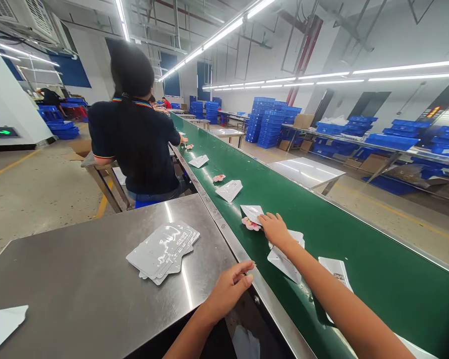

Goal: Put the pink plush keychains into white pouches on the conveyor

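Note:
My right hand (276, 229) reaches over the green conveyor belt, its fingers closed on the edge of a white folded packet (251, 212). Partly under that packet lies a pink flower-shaped piece (250, 224). Just beneath my right forearm, more white packets (284, 262) rest on the belt. My left hand (228, 289) hovers by the metal rail, thumb apart from the fingers, holding nothing. On the steel table to its left is a fanned stack of glossy white packets (164, 252).
Farther up the green belt (284, 194) lie another white packet (229, 190) and a pink piece (219, 178). A co-worker (134, 129) sits ahead on the left. The metal rail (224, 227) separates belt and steel table (78, 279). Blue crates (264, 119) stand beyond.

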Demonstrator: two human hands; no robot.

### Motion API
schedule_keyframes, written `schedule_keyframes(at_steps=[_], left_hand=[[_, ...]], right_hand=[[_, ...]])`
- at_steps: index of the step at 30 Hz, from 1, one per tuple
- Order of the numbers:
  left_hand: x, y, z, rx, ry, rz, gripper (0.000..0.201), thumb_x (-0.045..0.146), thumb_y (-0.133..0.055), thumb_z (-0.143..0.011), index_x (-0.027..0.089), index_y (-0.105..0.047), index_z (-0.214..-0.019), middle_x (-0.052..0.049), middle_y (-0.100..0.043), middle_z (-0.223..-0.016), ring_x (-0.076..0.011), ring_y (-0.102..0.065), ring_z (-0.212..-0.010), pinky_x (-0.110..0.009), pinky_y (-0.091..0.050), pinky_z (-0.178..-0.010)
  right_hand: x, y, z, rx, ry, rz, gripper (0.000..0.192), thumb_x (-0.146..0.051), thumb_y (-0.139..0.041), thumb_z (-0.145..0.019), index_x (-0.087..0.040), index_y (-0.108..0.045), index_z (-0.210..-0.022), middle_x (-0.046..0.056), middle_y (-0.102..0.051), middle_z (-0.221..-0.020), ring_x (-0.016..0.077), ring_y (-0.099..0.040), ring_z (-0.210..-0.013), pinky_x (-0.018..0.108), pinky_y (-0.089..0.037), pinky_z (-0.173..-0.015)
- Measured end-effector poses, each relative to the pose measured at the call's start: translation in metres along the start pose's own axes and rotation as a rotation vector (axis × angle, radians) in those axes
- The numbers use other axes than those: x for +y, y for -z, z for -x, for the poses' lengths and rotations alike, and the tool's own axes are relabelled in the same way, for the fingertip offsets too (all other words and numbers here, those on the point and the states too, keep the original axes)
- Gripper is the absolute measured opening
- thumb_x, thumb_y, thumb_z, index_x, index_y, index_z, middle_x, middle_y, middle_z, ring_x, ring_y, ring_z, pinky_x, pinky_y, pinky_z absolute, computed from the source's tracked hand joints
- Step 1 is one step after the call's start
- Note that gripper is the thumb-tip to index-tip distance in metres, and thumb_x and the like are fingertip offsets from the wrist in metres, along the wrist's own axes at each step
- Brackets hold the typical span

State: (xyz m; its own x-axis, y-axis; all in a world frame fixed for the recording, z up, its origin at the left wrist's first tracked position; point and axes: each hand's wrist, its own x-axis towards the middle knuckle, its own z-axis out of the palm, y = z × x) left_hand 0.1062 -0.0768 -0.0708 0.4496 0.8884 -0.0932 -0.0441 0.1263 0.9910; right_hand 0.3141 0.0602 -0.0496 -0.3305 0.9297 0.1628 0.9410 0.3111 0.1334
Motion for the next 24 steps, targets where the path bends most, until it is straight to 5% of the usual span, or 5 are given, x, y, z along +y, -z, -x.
schedule_keyframes(at_steps=[4, 10, 16, 21, 24], left_hand=[[0.01, 0.008, -0.007, 0.014, 0.068, 0.318, 0.05, 0.05, -0.051, -0.083, 0.017, -0.054, -0.121, -0.012, -0.056, -0.125, -0.0257, -0.047, -0.12, -0.042, -0.035, -0.102], [0.016, 0.006, -0.04, 0.069, 0.113, 0.859, 0.075, 0.071, -0.036, -0.077, 0.012, -0.051, -0.122, -0.017, -0.056, -0.123, -0.0275, -0.054, -0.111, -0.041, -0.042, -0.095], [-0.001, 0.008, -0.04, 0.272, 0.249, 0.818, 0.049, 0.047, -0.062, -0.075, 0.006, -0.059, -0.103, -0.015, -0.07, -0.088, -0.0261, -0.066, -0.084, -0.037, -0.05, -0.08], [0.001, 0.013, -0.02, 0.33, 0.166, 0.647, 0.046, 0.044, -0.068, -0.072, 0.009, -0.061, -0.101, -0.012, -0.07, -0.085, -0.0239, -0.065, -0.078, -0.036, -0.051, -0.073], [0.006, 0.01, -0.012, 0.305, 0.108, 0.554, 0.045, 0.043, -0.073, -0.067, 0.008, -0.064, -0.093, -0.01, -0.069, -0.08, -0.0213, -0.064, -0.073, -0.032, -0.05, -0.07]], right_hand=[[-0.009, 0.0, 0.016, 0.066, -0.025, 0.023, 0.037, -0.002, -0.036, -0.083, -0.011, -0.057, -0.112, 0.016, -0.06, -0.116, 0.0259, -0.057, -0.103, 0.046, -0.037, -0.094], [-0.051, 0.024, 0.103, 0.343, 0.214, -0.064, 0.051, -0.002, -0.03, -0.085, -0.014, -0.041, -0.133, 0.009, -0.043, -0.137, 0.0224, -0.046, -0.119, 0.037, -0.044, -0.094], [-0.072, 0.042, 0.126, 0.108, 0.457, -0.326, 0.044, -0.028, -0.046, -0.089, -0.021, -0.043, -0.132, 0.007, -0.048, -0.133, 0.0227, -0.047, -0.119, 0.04, -0.04, -0.099], [-0.018, 0.036, 0.075, -0.091, -0.326, -0.594, 0.047, -0.05, -0.034, -0.09, -0.017, -0.053, -0.117, 0.012, -0.067, -0.099, 0.0249, -0.063, -0.092, 0.04, -0.048, -0.081], [-0.001, 0.018, 0.048, -0.254, -0.454, -0.683, 0.042, -0.048, -0.041, -0.087, -0.012, -0.058, -0.098, 0.009, -0.067, -0.07, 0.0219, -0.065, -0.064, 0.033, -0.05, -0.061]])
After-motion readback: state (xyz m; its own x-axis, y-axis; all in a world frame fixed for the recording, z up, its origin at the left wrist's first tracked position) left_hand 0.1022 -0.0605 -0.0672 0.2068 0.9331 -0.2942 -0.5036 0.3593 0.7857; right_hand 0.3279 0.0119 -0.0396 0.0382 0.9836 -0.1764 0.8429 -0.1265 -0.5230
